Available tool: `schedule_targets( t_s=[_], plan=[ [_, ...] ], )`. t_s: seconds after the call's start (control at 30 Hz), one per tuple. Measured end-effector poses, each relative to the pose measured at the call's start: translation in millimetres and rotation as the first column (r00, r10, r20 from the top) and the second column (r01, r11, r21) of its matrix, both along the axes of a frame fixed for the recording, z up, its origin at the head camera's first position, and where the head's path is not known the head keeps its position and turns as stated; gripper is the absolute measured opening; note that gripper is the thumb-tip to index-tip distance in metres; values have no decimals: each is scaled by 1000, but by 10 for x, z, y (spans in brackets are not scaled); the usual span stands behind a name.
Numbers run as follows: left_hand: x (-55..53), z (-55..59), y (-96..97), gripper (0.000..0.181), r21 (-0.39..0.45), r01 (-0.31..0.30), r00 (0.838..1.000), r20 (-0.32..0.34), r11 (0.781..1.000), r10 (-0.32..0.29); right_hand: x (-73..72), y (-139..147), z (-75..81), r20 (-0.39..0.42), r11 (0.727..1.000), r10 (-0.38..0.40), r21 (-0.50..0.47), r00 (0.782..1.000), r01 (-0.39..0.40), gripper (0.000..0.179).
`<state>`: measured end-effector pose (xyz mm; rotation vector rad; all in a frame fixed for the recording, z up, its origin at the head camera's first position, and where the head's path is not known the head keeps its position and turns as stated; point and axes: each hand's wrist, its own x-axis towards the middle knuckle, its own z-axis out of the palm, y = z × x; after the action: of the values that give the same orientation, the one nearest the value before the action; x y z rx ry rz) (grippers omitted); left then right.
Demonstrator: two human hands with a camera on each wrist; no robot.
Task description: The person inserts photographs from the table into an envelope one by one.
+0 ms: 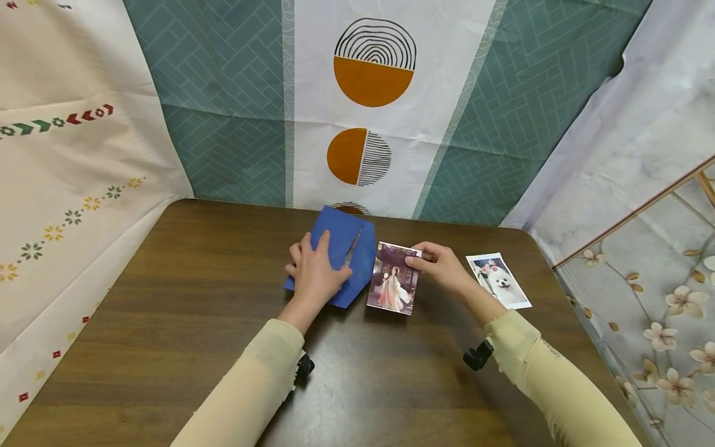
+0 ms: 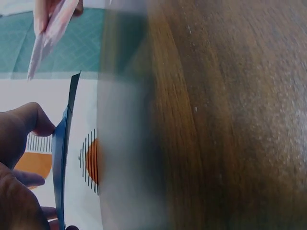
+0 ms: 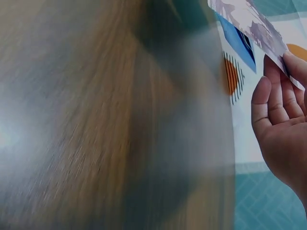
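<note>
A blue paper envelope [image 1: 337,236] with a slit between its flaps is near the back edge of the table. My left hand [image 1: 316,268] grips it, fingers spread along its left side and thumb on its face. Edge-on, the envelope [image 2: 60,163] shows in the left wrist view, with the left hand [image 2: 17,153] beside it. To its right, a printed photo [image 1: 393,279] of a person in a long pale dress is pinched at its upper right edge by my right hand [image 1: 447,268]. The right wrist view shows the photo [image 3: 254,26] between thumb and fingers of the right hand [image 3: 283,115].
A second photo [image 1: 499,280], of a white fluffy dog, lies on the brown wooden table [image 1: 167,323] to the right of my right hand. Behind the table hangs a patterned cloth [image 1: 234,105]. Further cloths hang at the left and right sides.
</note>
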<state>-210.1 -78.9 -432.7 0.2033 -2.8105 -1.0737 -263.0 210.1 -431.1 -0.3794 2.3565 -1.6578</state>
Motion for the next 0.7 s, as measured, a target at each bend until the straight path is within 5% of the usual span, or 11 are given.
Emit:
schedule_targets(
  t_s=[0.7],
  plan=[
    [28,43,31,87,-8,4,999,-43,1000,-4,-241,-441,-77,41,998,61,7,997,-61,24]
  ],
)
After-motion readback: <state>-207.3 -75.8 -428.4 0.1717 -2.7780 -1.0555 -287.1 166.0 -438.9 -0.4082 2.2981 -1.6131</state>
